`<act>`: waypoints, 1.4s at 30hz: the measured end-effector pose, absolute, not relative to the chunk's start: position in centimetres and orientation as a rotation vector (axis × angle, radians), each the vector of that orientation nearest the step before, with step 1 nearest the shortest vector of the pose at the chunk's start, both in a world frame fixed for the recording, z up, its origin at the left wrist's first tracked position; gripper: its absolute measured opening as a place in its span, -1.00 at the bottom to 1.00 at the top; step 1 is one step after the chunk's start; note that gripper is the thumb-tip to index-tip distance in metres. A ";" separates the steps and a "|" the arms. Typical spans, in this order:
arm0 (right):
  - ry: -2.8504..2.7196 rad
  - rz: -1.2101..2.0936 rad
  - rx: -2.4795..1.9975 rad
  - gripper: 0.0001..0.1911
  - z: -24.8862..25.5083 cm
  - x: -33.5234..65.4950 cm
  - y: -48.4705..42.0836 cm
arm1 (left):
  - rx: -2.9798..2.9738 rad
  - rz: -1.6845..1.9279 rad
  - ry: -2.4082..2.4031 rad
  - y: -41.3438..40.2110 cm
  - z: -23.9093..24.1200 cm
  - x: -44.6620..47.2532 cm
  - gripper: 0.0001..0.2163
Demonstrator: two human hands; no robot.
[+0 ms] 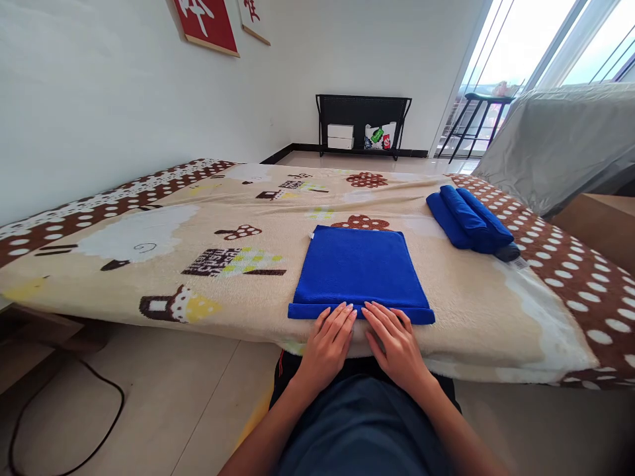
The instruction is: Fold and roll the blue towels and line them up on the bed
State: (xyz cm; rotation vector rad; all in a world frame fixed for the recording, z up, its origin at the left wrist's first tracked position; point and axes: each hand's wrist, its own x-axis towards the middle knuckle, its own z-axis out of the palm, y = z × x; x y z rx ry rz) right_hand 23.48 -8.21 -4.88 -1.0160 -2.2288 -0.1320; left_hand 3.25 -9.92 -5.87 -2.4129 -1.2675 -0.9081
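A blue towel lies spread on the bed, its near edge turned over into a narrow roll along the front. My left hand rests on the middle of that roll, fingers stretched out and fingertips on the cloth. Beside it, my right hand touches the same roll just to the right, fingers also extended. Both thumbs are on the near side, below the roll. A small white tag shows at the towel's far left corner.
Several rolled blue towels are stacked at the right of the bed. Under everything is a cream patterned blanket with a brown dotted border. A black rack stands at the far wall, and a covered object is at right.
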 end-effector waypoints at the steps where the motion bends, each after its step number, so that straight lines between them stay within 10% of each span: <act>1: -2.226 -0.133 -1.042 -0.52 -4.8 23.6 -8.0 | -2.418 -0.896 -1.287 -9.8 -5.7 3.1 -0.50; 21: -2.189 -0.170 -1.228 -0.43 -5.9 32.3 -6.2 | -2.499 -0.806 -1.529 -8.7 -3.5 -6.0 -0.64; 42: -2.020 -0.062 -1.251 -0.78 -6.4 35.7 -5.5 | -2.323 -1.044 -1.642 -8.8 -3.3 -8.7 -0.86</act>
